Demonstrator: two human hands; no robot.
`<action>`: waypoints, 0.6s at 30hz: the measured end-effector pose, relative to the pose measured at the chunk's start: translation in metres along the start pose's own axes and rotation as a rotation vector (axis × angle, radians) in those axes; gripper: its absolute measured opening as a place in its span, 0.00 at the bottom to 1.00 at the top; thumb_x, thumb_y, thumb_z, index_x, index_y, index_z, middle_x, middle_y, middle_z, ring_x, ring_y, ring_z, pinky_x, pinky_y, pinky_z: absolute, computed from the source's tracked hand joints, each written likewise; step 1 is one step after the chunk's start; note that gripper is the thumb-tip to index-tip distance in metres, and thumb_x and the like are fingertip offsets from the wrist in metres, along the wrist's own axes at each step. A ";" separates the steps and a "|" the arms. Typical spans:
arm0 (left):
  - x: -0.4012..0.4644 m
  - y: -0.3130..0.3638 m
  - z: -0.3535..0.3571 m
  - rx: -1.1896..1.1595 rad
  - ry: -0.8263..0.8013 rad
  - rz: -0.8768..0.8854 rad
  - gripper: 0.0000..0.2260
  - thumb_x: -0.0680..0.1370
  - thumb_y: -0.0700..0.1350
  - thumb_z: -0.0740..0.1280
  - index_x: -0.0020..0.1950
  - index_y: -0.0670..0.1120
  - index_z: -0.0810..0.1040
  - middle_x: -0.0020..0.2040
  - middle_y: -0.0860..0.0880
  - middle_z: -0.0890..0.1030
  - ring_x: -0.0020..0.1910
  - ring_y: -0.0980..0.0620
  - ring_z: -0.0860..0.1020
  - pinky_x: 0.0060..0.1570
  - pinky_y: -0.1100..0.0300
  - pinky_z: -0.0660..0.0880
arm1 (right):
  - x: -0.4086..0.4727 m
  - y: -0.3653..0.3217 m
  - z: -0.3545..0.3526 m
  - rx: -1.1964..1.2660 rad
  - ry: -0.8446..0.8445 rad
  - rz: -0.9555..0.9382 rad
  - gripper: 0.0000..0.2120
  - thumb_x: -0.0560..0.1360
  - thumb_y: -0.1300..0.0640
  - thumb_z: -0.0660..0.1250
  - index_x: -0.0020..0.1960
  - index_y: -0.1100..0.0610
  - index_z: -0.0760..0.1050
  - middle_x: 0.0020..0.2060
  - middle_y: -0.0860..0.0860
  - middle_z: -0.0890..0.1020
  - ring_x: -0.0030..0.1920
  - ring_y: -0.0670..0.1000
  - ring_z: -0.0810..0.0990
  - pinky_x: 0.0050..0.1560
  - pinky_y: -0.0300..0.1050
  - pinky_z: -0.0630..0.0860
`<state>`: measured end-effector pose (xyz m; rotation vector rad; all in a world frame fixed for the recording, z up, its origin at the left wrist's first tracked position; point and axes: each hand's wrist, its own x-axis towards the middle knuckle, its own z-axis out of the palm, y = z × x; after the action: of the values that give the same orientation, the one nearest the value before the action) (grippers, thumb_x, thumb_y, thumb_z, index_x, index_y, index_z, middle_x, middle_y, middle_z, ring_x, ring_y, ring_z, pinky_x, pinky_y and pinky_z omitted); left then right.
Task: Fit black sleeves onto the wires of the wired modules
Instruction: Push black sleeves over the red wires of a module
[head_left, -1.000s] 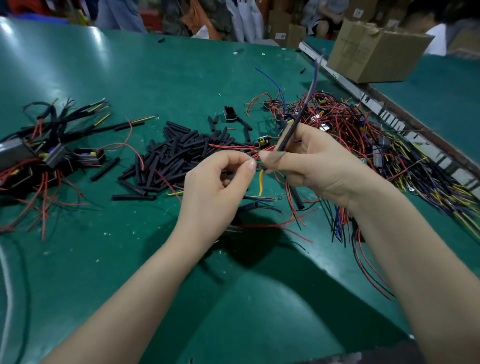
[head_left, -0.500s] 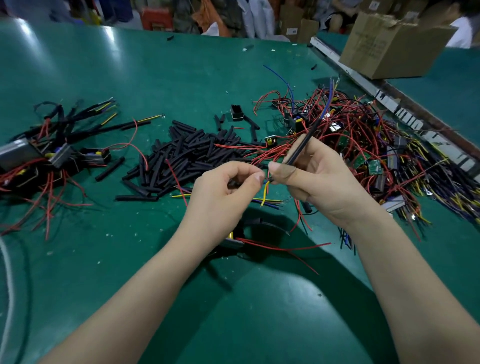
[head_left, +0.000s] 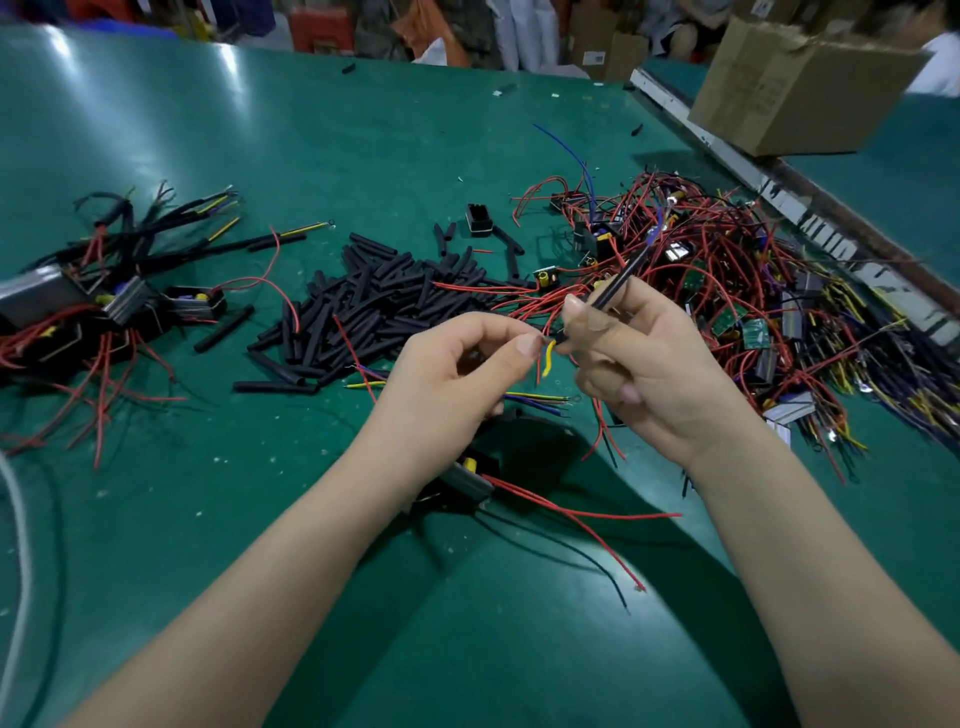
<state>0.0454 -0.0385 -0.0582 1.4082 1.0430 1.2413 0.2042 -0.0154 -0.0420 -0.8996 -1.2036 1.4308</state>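
table (head_left: 363, 135) top: smooth green mat, semi-gloss, lamp glare + light specks. sleeves pile (head_left: 384, 296): matt black tubing, rubbery/plastic look. sleeve (head_left: 621, 278) in right hand (head_left: 649, 374): same matt black. wires (head_left: 727, 270): smooth plastic insulation, red/yellow/blue. modules (head_left: 47, 296) at left: dull grey metal casings w/ black plastic. box (head_left: 800, 88): plain brown cardboard, matt, creased

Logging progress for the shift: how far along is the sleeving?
Done: a sleeved bunch lies at the far left. In hand: the right hand holds a black sleeve over a wire; the left hand pinches a yellow wire. Left: a big tangle and many loose sleeves.
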 end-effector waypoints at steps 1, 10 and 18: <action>0.001 0.000 0.000 0.015 0.017 0.023 0.04 0.77 0.42 0.67 0.46 0.50 0.79 0.34 0.58 0.78 0.31 0.62 0.73 0.34 0.70 0.71 | 0.000 0.000 0.000 -0.002 0.015 0.002 0.10 0.67 0.54 0.70 0.39 0.55 0.69 0.28 0.55 0.78 0.16 0.40 0.61 0.20 0.31 0.57; -0.001 0.016 -0.016 0.224 0.062 0.334 0.03 0.72 0.52 0.65 0.42 0.54 0.77 0.50 0.49 0.75 0.49 0.59 0.74 0.51 0.66 0.68 | 0.000 0.004 -0.003 0.046 -0.006 0.052 0.13 0.66 0.53 0.72 0.42 0.56 0.69 0.27 0.49 0.78 0.20 0.41 0.63 0.24 0.32 0.59; -0.007 0.019 -0.021 0.706 -0.322 0.510 0.13 0.66 0.62 0.70 0.40 0.55 0.84 0.62 0.53 0.71 0.64 0.45 0.67 0.64 0.42 0.62 | 0.001 0.004 -0.002 0.021 0.037 0.111 0.12 0.67 0.50 0.70 0.41 0.55 0.69 0.27 0.46 0.77 0.21 0.42 0.63 0.23 0.33 0.60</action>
<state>0.0236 -0.0461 -0.0404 2.4456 0.9623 0.9567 0.2049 -0.0143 -0.0458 -0.9875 -1.1240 1.5055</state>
